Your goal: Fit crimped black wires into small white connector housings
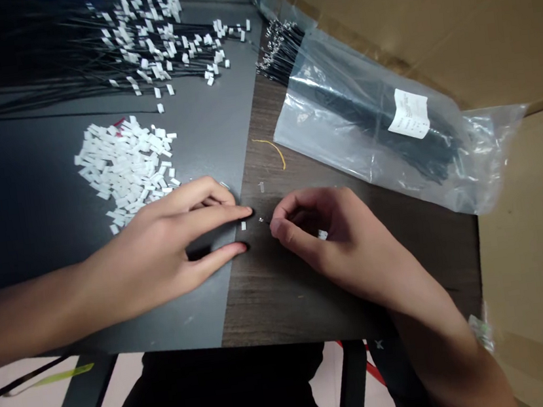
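Note:
My left hand reaches over the table with thumb and forefinger apart. Between and just beyond their tips is a small white connector housing; I see no contact with it. My right hand is closed in a pinch, thumb against forefinger, on a thin black wire whose metal terminal pokes out toward the left hand. Most of that wire is hidden by the fingers. Another white connector piece shows beneath the right palm. Beyond the left hand lies a heap of loose white housings.
Black wires with white connectors spread across the back left. At right, a clear plastic bag holds black wires with bare terminals. A yellow strand lies on the wood-patterned surface. Cardboard borders the back and right.

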Demonstrator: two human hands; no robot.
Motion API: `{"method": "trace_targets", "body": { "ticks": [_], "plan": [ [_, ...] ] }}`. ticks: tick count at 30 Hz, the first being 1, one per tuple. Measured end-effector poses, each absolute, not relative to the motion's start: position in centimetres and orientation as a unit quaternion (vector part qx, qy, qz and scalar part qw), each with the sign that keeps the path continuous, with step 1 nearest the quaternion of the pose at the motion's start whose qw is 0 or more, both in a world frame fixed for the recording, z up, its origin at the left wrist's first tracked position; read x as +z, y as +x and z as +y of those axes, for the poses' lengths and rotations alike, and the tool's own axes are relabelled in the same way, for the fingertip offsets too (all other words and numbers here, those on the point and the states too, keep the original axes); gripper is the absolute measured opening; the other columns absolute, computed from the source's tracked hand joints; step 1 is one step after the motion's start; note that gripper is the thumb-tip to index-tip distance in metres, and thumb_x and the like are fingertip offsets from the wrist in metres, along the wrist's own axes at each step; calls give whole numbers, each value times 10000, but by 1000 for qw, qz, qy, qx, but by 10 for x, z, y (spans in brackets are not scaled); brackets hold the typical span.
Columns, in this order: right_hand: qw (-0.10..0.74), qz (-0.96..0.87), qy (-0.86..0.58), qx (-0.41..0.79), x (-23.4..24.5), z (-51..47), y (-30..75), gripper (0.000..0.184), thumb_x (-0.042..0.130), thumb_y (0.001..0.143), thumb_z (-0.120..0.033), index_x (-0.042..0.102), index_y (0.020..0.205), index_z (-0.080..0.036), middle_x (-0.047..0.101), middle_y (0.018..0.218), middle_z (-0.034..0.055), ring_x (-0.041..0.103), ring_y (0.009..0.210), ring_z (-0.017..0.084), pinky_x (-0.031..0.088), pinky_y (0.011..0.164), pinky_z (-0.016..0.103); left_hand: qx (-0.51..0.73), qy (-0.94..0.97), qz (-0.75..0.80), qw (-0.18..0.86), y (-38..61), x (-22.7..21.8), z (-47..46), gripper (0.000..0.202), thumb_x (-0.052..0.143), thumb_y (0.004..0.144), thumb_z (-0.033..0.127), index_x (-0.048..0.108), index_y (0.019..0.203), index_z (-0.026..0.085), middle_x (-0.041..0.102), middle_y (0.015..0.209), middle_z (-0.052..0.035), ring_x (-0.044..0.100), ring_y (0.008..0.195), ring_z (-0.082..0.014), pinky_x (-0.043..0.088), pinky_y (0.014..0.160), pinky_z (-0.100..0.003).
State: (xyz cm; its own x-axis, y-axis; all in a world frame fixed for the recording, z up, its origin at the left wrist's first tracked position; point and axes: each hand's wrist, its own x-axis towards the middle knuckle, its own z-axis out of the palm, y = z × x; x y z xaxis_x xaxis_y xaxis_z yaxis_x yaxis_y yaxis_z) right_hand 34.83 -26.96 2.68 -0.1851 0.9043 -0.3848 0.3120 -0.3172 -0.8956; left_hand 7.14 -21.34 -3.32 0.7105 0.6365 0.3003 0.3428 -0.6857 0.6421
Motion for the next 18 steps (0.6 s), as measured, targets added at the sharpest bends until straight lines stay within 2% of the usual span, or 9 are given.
{"method": "trace_targets", "body": {
  "ticks": [4,6,9,13,18],
  "plan": [
    [249,-521,-588,567,23,-268,346,143,829,1081,-178,806,944,-209,822,855,16,747,787,179,543,709,295,261,876,272,300,76,-40,-218,229,727,1258,217,947,1209,260,881,1169,-78,877,964,-226,689,859,-299],
    [251,-516,-572,586,21,-267,345,144,880,1063,-194,804,941,-210,811,854,7,745,807,179,554,734,293,274,871,268,307,79,-38,-220,259,710,1256,178,930,1138,249,881,1135,-72,874,934,-211,686,833,-296],
    [274,-501,-521,635,15,-263,346,214,1013,998,-245,809,942,-211,802,884,-7,738,848,175,573,788,290,294,858,262,331,79,-34,-217,249,739,1230,149,940,1147,270,925,1154,-41,902,949,-193,717,886,-277],
    [303,-476,-465,683,2,-253,349,316,1127,915,-303,822,892,-226,820,941,7,744,885,185,625,841,304,309,817,289,392,77,-28,-213,203,835,1215,207,989,1164,329,979,1116,-15,934,932,-213,784,897,-291],
    [326,-453,-425,713,-8,-246,350,327,1165,823,-182,841,811,-225,865,1018,23,809,995,187,684,960,302,323,759,328,461,74,-26,-216,185,936,1169,204,1029,1198,361,1005,1150,8,976,950,-224,859,927,-298]
  ]
}}
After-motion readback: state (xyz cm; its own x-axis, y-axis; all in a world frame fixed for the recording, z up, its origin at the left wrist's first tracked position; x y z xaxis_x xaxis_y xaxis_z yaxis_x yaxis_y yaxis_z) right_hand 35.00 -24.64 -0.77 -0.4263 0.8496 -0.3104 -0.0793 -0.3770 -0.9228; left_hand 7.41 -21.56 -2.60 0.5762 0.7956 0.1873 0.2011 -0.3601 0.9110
